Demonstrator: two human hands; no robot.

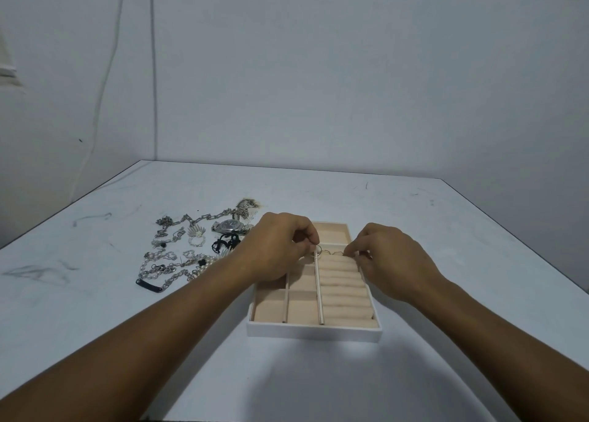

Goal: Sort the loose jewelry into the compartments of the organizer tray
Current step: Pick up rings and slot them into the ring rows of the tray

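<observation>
The loose jewelry (188, 252) lies on the counter (446, 230) left of the organizer tray (314, 331), nearer to my left hand (277, 249). This hand pinches a thin ring (319, 248) over the tray's far part, at the top slot of the padded rolls (344, 294), which run across the tray. My right hand (392, 262) is just beside it, with fingertips curled at the same slot. Whether it holds something, I cannot tell.

Legible text, labels, brands, numbers, signs: none recorded; the watch (230, 226) dial is too small to be read.
</observation>
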